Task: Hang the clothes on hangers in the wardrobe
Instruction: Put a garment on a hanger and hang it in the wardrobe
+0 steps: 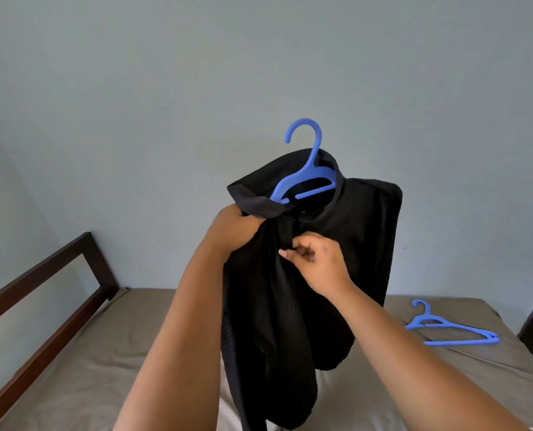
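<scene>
Left hand (pixel 234 227) grips black polo shirt (pixel 346 244) collar, blue hanger (pixel 305 169) half inside; right hand (pixel 313 258) pinches placket. Best: seat left shoulder fully, square collar.

A black collared shirt (pixel 346 244) hangs on a blue hanger (pixel 305 178), held up in the air in front of a pale blue-grey wall (pixel 134 88). The left hand (pixel 237 228) grips a bunch of the fabric just under the collar, at the shirt's left shoulder. The right hand (pixel 316 256) pinches the button placket with curled fingers. Below lies a bed (pixel 134 321) with a brown sheet and a dark wooden frame (pixel 56 275). A second blue hanger (pixel 445 328) lies flat on the sheet at the right, well apart from the shirt.
</scene>
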`<action>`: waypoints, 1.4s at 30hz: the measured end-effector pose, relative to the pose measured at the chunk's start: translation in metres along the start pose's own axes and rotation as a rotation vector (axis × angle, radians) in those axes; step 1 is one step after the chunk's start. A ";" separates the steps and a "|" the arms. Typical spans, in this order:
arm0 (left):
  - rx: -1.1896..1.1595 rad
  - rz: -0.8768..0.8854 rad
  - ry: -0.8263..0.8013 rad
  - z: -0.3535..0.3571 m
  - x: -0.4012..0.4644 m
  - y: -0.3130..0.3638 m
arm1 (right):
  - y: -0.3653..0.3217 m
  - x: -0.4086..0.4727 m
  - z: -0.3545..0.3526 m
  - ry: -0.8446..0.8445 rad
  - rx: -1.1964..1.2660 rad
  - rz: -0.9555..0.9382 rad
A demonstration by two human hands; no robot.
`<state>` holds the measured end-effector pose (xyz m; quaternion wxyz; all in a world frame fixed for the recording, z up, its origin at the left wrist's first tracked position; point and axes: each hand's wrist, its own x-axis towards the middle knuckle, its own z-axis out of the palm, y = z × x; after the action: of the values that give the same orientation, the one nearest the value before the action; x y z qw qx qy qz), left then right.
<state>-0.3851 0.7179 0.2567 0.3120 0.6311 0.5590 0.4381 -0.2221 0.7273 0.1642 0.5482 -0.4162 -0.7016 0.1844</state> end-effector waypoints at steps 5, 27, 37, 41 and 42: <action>0.005 -0.001 -0.204 0.008 -0.003 -0.010 | -0.004 0.009 -0.001 0.085 -0.102 -0.006; -0.508 -0.397 0.031 0.035 -0.001 -0.024 | -0.006 0.009 0.004 0.087 0.501 0.586; -0.472 -0.406 -0.002 0.034 0.000 -0.024 | -0.002 0.011 0.013 0.133 0.070 0.466; -0.533 -0.408 0.022 0.038 -0.002 -0.027 | -0.004 0.006 0.013 0.202 -0.017 0.400; -0.547 -0.407 0.051 0.039 -0.001 -0.029 | -0.003 0.005 0.012 0.219 -0.012 0.409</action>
<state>-0.3628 0.7262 0.2141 0.5366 0.3883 0.5430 0.5162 -0.2350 0.7324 0.1655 0.5699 -0.5704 -0.5401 0.2411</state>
